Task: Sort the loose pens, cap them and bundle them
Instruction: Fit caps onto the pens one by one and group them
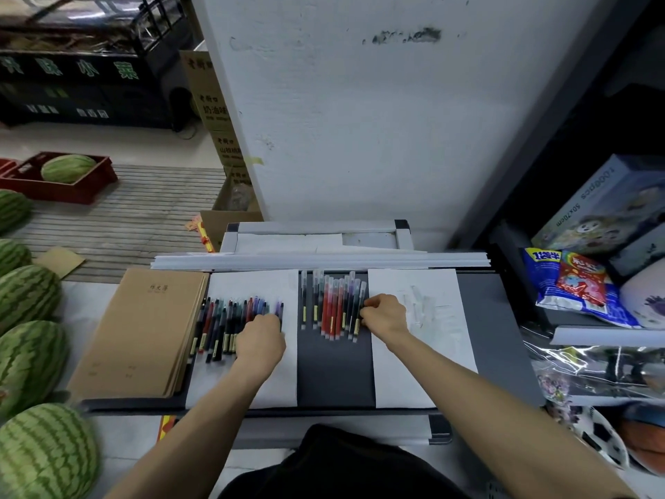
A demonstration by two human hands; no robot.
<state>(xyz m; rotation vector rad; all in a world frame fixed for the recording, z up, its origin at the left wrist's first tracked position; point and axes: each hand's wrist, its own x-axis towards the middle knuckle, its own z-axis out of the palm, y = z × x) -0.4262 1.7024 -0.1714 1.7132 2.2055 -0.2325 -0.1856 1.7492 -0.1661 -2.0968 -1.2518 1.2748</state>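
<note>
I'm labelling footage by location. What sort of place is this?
Probably a small general shop: watermelons laid out on the left, snack packets and a boxed puzzle on shelves at right, pens being sorted on a counter.

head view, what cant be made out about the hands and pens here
1. Left hand: head view, its own back hides the fingertips; grip on the uncapped pens unclear.
2. Right hand: head view, curled knuckles hide whether it pinches the end one of the capped pens.
3. Clear caps on the right sheet: head view, pale and blurred, uncountable.
4. Pen labels: too small to read.
</note>
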